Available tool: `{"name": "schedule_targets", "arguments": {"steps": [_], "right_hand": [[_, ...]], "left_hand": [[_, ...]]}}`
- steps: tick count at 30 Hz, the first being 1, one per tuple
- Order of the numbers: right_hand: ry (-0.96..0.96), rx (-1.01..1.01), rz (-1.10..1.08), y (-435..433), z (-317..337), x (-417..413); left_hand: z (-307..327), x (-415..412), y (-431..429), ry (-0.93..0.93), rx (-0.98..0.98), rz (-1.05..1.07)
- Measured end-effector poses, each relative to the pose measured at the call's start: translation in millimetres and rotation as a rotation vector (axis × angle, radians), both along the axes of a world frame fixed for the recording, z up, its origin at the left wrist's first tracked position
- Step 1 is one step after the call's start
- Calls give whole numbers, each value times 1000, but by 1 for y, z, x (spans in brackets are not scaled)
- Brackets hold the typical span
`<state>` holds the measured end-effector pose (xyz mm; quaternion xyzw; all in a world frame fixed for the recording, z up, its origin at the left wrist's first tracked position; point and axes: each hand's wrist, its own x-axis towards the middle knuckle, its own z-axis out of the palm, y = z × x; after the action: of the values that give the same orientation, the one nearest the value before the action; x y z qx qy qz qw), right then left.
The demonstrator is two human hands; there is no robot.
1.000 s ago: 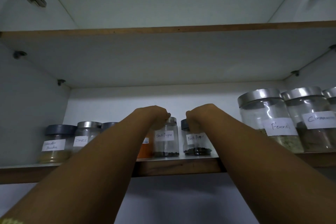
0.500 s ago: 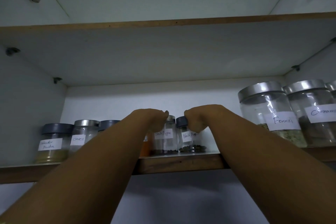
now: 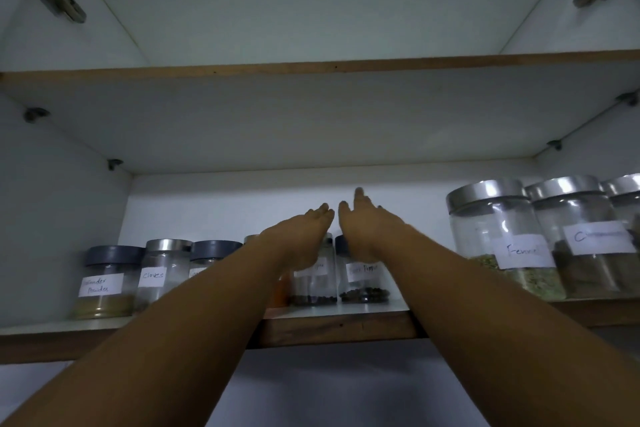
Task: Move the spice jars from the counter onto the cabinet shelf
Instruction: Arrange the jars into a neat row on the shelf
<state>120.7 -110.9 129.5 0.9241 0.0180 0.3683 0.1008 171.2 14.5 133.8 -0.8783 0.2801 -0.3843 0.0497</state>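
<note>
Glass spice jars all stand on the cabinet shelf [image 3: 339, 328]; none is held. L hand [image 3: 299, 243] and R hand [image 3: 369, 232] reach in side by side, close but apart. L fingers [image 3: 323, 210] are straight and together, gripping nothing. R fingers [image 3: 358, 194] are also straight, one tip higher than the rest, gripping nothing.

Directly below the L fingers is the left pepper jar [image 3: 313, 282], upright, peppercorns at the bottom, label partly hidden by the wrist. Directly below the R fingers is the right pepper jar [image 3: 363, 282], upright, w/ dark lid and a label ending "Pepper". The two jars are just beside each other, near the shelf's front edge. Can't tell if the hands touch the lids.

Left of the L fingers, behind the forearm, is an orange-filled jar [image 3: 282, 288], mostly hidden. Further left are a grey-lid jar [image 3: 213, 253], the cloves jar [image 3: 162, 274] and the coriander powder jar [image 3: 105, 284]. Right of the R fingers, well apart, are the big fennel jar [image 3: 498, 243] and then the cinnamon jar [image 3: 581, 239], both w/ steel lids. Above the fingers is the underside of the upper shelf [image 3: 311, 114].
</note>
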Motion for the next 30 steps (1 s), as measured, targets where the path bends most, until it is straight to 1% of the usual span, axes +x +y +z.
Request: {"name": "schedule_targets", "arguments": {"steps": [2,4,7,10,16,20,21,23,26,28,30], "right_hand": [[-66,-92,43,5,-3,-4],[-117,-174,69,8,-4,-11],[-225,-308,76,4,3,-31],[-296,-351,45,-14,16,-62],[-304,-252,-18,-79,34,-126],[-231,-60,-70,-135,28,-163],[-204,-40,-86,-149,24,-170],[-138,-56,-107,-175,17,-181],[-39,-17,-35,-197,7,-188],[-19,6,19,-200,0,-189],[-17,10,22,-200,-6,-187]], "left_hand": [[-3,-4,5,-35,12,5],[-2,-12,14,-48,-29,5],[-4,-29,20,-16,-85,-6],[-2,-54,8,-3,-47,-4],[14,-123,-57,0,12,-95],[23,-159,-96,17,-13,-181],[24,-165,-100,22,-29,-186],[26,-175,-112,46,-11,-173],[26,-186,-129,69,64,-109],[28,-191,-142,73,73,-70],[29,-194,-153,56,96,-23]]}}
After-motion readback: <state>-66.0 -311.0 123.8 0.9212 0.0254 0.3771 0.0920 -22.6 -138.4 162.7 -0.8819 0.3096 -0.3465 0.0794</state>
